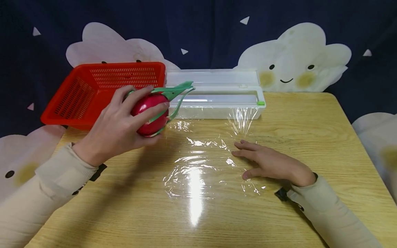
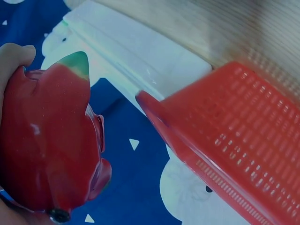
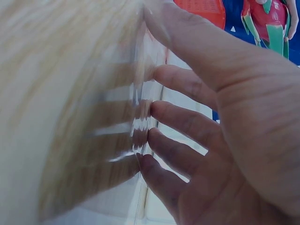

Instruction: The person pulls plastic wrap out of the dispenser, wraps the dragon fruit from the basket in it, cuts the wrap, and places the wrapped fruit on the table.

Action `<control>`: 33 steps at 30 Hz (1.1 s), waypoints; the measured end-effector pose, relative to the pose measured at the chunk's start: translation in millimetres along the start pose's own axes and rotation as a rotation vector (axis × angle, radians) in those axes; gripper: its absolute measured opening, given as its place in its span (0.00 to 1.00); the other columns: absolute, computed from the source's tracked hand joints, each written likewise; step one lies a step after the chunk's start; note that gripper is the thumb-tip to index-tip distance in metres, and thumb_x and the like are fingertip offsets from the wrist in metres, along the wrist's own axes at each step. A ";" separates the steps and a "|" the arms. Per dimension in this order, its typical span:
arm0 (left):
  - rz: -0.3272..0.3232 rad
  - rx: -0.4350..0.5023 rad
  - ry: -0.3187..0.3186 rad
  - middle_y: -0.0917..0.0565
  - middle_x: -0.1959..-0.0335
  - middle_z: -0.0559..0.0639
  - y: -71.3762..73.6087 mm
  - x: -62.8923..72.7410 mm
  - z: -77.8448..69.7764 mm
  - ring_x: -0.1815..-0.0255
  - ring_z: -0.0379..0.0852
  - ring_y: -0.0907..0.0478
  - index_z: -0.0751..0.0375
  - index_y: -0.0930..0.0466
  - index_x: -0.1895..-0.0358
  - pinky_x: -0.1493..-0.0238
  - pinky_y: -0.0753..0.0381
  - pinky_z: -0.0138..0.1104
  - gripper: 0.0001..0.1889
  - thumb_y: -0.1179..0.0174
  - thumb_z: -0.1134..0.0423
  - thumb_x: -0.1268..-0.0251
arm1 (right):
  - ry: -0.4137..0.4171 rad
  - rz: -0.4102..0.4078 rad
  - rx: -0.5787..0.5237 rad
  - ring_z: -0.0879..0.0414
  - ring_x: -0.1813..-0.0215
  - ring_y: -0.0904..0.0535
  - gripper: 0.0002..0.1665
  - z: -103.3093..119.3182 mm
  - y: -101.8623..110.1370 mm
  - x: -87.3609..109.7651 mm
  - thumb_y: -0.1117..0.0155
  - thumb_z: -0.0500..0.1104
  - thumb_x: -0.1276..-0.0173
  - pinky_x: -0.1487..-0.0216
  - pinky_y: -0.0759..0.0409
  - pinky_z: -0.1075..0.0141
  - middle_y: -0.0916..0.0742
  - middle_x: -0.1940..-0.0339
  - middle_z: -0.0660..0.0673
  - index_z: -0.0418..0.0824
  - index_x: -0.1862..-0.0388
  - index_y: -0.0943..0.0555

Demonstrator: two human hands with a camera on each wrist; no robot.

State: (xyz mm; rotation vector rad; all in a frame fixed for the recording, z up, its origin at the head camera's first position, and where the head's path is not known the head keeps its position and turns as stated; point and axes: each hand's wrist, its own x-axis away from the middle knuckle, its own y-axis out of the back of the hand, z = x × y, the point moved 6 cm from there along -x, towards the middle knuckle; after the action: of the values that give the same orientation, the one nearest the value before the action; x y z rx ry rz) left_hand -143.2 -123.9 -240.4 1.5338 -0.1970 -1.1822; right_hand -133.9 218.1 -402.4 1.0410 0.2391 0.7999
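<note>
My left hand point(image 1: 119, 120) grips a red dragon fruit point(image 1: 151, 110) with green leaf tips, held up in front of the red basket; its underside fills the left of the left wrist view. A sheet of clear plastic wrap point(image 1: 198, 162) lies over the table, drawn out from a white wrap dispenser point(image 1: 214, 112) whose lid stands raised. Creases fan out where the film leaves the box. With fingers spread and fingertips on the film, my right hand point(image 1: 270, 162) rests at the sheet's right side. In the right wrist view the fingertips point(image 3: 161, 110) touch the shiny film.
The red plastic basket point(image 1: 59, 119) stands at the back left, beside the dispenser. A green slider point(image 1: 261, 103) sits at the dispenser's right end. Behind the wooden table point(image 1: 310, 137) hangs a dark blue curtain point(image 1: 204, 34) with smiling clouds.
</note>
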 end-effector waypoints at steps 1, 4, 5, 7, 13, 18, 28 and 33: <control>0.002 0.002 -0.002 0.26 0.30 0.69 -0.9 -0.3 -1.1 0.38 0.76 0.30 0.47 0.21 0.33 0.52 0.13 0.62 0.40 0.18 0.53 0.56 | 0.002 -0.001 0.001 0.35 0.15 0.43 0.47 -0.2 -0.1 0.3 0.28 0.62 0.37 0.23 0.32 0.36 0.34 0.16 0.40 0.47 0.22 0.29; 0.005 0.008 -0.005 0.26 0.31 0.69 -3.5 -1.2 -4.2 0.37 0.75 0.30 0.47 0.21 0.33 0.51 0.12 0.62 0.41 0.17 0.53 0.57 | 0.008 -0.008 0.010 0.34 0.15 0.42 0.46 -1.0 0.2 0.8 0.30 0.64 0.36 0.24 0.31 0.35 0.34 0.16 0.39 0.47 0.23 0.28; 0.003 0.011 -0.007 0.26 0.31 0.69 -4.3 -1.6 -5.2 0.37 0.75 0.30 0.48 0.21 0.33 0.51 0.12 0.62 0.41 0.17 0.53 0.57 | 0.010 -0.009 0.014 0.34 0.16 0.42 0.46 -1.4 0.2 0.8 0.30 0.64 0.36 0.25 0.31 0.35 0.34 0.16 0.39 0.47 0.23 0.28; 0.003 0.019 -0.008 0.26 0.31 0.69 -6.3 -2.6 -7.1 0.37 0.75 0.30 0.47 0.21 0.33 0.51 0.12 0.61 0.41 0.16 0.52 0.57 | 0.010 -0.009 0.017 0.34 0.16 0.42 0.46 -1.9 0.2 0.6 0.30 0.64 0.36 0.25 0.31 0.35 0.34 0.16 0.39 0.48 0.23 0.28; 0.022 0.048 -0.013 0.26 0.29 0.68 -15.2 -5.3 -13.0 0.35 0.73 0.31 0.46 0.21 0.32 0.48 0.12 0.60 0.42 0.16 0.52 0.58 | -0.001 -0.009 0.014 0.36 0.15 0.43 0.47 -3.2 -0.1 -0.7 0.27 0.62 0.37 0.23 0.32 0.37 0.34 0.16 0.41 0.48 0.23 0.29; 0.013 0.065 -0.026 0.25 0.31 0.69 -23.1 -7.3 -16.7 0.36 0.72 0.30 0.46 0.22 0.33 0.49 0.12 0.59 0.42 0.16 0.51 0.57 | -0.012 0.000 0.017 0.37 0.14 0.43 0.47 -4.4 -1.4 -1.4 0.27 0.62 0.38 0.22 0.32 0.38 0.35 0.15 0.42 0.49 0.22 0.29; -0.002 0.110 -0.029 0.25 0.31 0.67 -38.0 -11.7 -22.8 0.35 0.71 0.30 0.44 0.22 0.32 0.48 0.12 0.57 0.41 0.18 0.47 0.54 | -0.009 -0.006 0.035 0.38 0.15 0.43 0.47 -3.0 -0.9 -1.6 0.27 0.61 0.37 0.21 0.33 0.39 0.35 0.15 0.42 0.49 0.22 0.30; 0.005 0.139 -0.045 0.25 0.30 0.68 -45.6 -12.0 -27.4 0.34 0.72 0.30 0.44 0.22 0.32 0.46 0.12 0.57 0.40 0.19 0.45 0.53 | -0.018 -0.004 0.036 0.38 0.14 0.43 0.48 -3.6 -1.1 -1.5 0.26 0.61 0.38 0.21 0.33 0.40 0.35 0.15 0.42 0.49 0.22 0.30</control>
State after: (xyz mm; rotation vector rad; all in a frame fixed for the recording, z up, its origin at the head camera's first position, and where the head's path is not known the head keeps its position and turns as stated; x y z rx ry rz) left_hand -149.2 -82.0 -274.7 1.6266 -0.3184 -1.2205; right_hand -136.4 219.2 -405.4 1.0808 0.2410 0.7852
